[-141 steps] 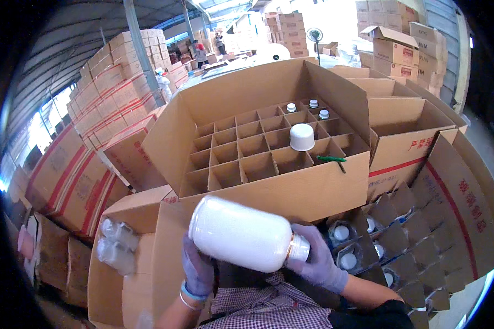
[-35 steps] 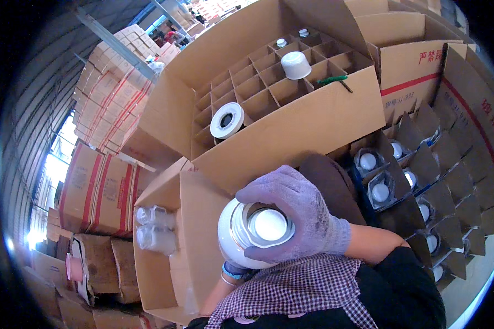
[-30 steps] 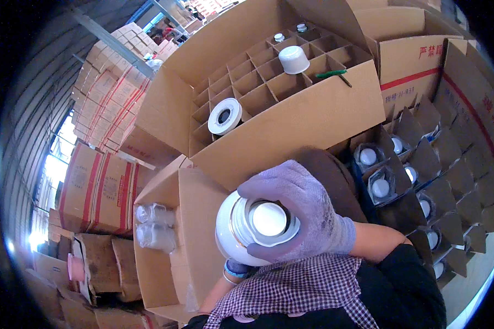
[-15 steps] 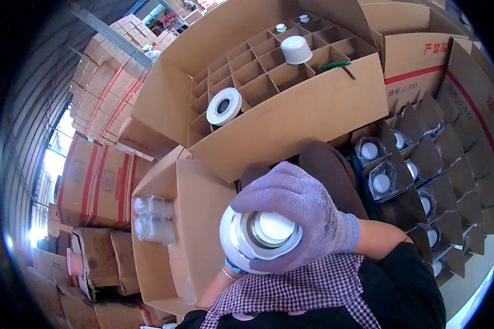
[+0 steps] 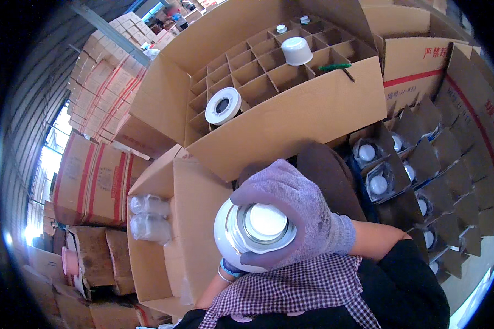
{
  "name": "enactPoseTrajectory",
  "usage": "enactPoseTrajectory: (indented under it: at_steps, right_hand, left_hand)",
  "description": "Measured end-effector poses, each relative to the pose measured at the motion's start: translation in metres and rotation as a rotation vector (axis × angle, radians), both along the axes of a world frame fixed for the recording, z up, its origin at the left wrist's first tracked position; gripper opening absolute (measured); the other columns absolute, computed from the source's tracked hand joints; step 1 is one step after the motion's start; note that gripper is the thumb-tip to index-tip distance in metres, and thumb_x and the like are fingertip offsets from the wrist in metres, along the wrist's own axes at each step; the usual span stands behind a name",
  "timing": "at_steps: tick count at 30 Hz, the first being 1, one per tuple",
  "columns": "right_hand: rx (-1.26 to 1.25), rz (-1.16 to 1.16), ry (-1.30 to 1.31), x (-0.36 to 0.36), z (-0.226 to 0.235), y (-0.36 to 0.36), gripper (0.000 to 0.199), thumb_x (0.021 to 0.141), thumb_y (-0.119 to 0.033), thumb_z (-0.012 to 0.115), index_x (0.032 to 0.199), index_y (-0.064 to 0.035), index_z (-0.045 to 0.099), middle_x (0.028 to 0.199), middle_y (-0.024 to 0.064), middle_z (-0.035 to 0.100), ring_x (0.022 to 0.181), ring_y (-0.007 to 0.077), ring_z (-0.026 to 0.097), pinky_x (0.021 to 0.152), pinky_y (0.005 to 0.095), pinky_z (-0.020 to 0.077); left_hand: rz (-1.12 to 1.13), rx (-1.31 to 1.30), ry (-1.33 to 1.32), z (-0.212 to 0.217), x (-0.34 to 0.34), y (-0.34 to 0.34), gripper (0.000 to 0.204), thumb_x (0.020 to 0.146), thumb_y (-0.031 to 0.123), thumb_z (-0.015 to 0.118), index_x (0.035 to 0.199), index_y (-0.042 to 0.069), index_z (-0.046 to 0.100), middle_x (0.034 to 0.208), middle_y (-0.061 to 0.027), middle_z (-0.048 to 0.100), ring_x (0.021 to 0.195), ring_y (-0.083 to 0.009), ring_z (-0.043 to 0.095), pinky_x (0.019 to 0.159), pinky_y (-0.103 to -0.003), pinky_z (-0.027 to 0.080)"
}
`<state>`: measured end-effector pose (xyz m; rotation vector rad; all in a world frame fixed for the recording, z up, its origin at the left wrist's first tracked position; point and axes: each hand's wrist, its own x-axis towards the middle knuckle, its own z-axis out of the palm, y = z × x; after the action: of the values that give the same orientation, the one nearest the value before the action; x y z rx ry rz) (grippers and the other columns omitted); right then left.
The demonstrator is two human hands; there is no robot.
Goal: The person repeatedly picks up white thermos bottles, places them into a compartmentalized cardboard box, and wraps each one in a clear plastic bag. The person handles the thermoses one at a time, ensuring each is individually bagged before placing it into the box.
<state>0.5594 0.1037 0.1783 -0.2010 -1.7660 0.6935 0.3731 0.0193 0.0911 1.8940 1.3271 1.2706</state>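
My right hand [image 5: 299, 208], in a grey-purple knit glove, curls round the neck of a white vacuum flask [image 5: 223, 233] with its fingers and thumb. Within its metal-coloured collar, a round white stopper [image 5: 267, 220] faces up at me. The flask is tilted above my checked apron. Behind it my left wrist shows, with a band and bracelet, but the left fingers are hidden by the flask. Ahead is an open divided carton [image 5: 291, 118]. A white cup-shaped lid [image 5: 297, 51] sits upside down on its dividers, and a white ring-shaped part [image 5: 223, 106] lies at its near left.
To the left, an open carton [image 5: 203, 214] holds two clear plastic-wrapped cups [image 5: 150, 227]. A divided carton [image 5: 450, 164] on the right contains several white-topped, plastic-wrapped flasks. A green-handled tool [image 5: 335, 67] lies at the front carton's rim. Stacked cartons [image 5: 90, 181] stand farther left.
The flask and my right hand have shifted slightly left and up. The stopper's top now faces me more fully. My right hand keeps its grip.
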Motion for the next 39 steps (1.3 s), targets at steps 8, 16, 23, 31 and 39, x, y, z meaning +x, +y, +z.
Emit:
enactPoseTrajectory:
  at_steps: [8, 16, 23, 31, 39]
  right_hand:
    - [0.098, 0.387, 0.045, -0.003, 0.019, 0.014, 0.061, 0.060, -0.037, 0.088, 0.108, -0.0071, 0.064, 0.100, 0.0113, 0.063, 0.091, 0.0306, 0.060, 0.083, 0.0419, 0.0462]
    - [0.026, 0.418, -0.078, 0.005, 0.006, 0.050, 0.056, 0.066, -0.026, 0.083, 0.116, -0.0059, 0.066, 0.108, 0.0123, 0.065, 0.106, 0.0317, 0.062, 0.095, 0.0419, 0.0472]
    - [-0.121, 0.290, -0.043, 0.026, -0.001, 0.040, 0.026, 0.073, -0.016, 0.078, 0.096, -0.0050, 0.073, 0.107, 0.0149, 0.068, 0.101, 0.0306, 0.066, 0.092, 0.0414, 0.0513]
    - [-0.016, 0.513, -0.034, 0.020, 0.005, 0.043, 0.031, 0.076, -0.013, 0.078, 0.104, -0.0035, 0.070, 0.112, 0.0143, 0.066, 0.108, 0.0332, 0.064, 0.096, 0.0449, 0.0505]
    - [-0.408, -0.253, 0.315, -0.011, -0.017, 0.061, 0.031, 0.073, -0.004, 0.067, 0.104, -0.0008, 0.065, 0.115, 0.0175, 0.064, 0.107, 0.0280, 0.061, 0.097, 0.0392, 0.0475]
  left_hand:
    - [-0.020, 0.005, -0.005, 0.001, 0.008, 0.002, 0.066, 0.071, 0.030, 0.086, 0.125, 0.007, 0.057, 0.116, -0.0077, 0.066, 0.107, -0.0248, 0.065, 0.093, -0.038, 0.052]
    - [-0.060, -0.044, 0.125, 0.074, 0.023, 0.026, 0.063, 0.069, 0.030, 0.086, 0.122, 0.007, 0.060, 0.112, -0.0073, 0.068, 0.104, -0.0247, 0.067, 0.090, -0.037, 0.053]
    - [-0.051, 0.269, 0.595, 0.106, 0.047, 0.037, 0.060, 0.066, 0.027, 0.087, 0.117, 0.008, 0.061, 0.107, -0.0097, 0.066, 0.100, -0.0273, 0.067, 0.084, -0.037, 0.055]
    - [-0.332, 0.373, 0.642, 0.125, 0.029, 0.043, 0.037, 0.082, 0.029, 0.078, 0.113, 0.019, 0.062, 0.112, -0.0118, 0.062, 0.113, -0.0331, 0.061, 0.090, -0.042, 0.054]
    - [-0.166, -0.369, -1.198, -0.017, -0.054, 0.034, 0.070, 0.098, 0.051, 0.056, 0.152, 0.011, 0.036, 0.152, -0.0134, 0.042, 0.135, -0.0335, 0.048, 0.112, -0.055, 0.040]
